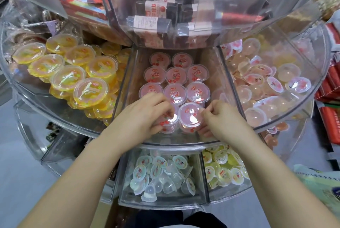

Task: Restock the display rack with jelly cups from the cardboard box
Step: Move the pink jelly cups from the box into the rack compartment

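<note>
Ten pink jelly cups (175,74) in middle bin, two hands' fingers (166,111) pinching front two

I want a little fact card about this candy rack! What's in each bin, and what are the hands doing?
middle bin: pink jelly cups with cherry lids, standing in rows
left bin: big yellow jelly cups
right bin: small pale pink jelly cups, jumbled
lower bins: small clear and yellow jelly cups
left hand: fingers curled on a front pink cup
right hand: pinching the rim of the neighbouring pink cup
cardboard box: not seen
</note>
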